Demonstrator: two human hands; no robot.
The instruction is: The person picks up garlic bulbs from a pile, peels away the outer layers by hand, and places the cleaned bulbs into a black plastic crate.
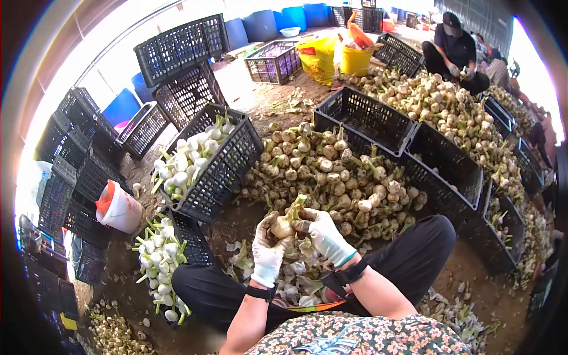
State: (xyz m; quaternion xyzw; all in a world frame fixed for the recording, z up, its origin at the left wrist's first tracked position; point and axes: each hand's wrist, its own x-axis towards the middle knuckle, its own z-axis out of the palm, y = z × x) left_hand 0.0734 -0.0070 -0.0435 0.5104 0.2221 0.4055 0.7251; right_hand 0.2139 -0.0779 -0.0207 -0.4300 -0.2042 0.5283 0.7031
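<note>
A garlic bulb (282,227) with a short green stem is held up between my two gloved hands, above my lap. My left hand (270,248), in a soiled white glove, is wrapped round the bulb's left and lower side. The gloved fingers of my right hand (322,234) pinch it from the right, near the stem. Beyond my hands lies a heap of unpeeled garlic (331,171) with dirty skins. Stripped papery skins (299,277) are scattered on the ground below my hands, between my legs.
At left, a tilted black crate (222,171) holds clean white bulbs, with another pile (160,260) beneath. A white bucket (120,208) stands further left. Black crates (367,121) line the heap's right side. At the back right a person (454,50) sits handling garlic.
</note>
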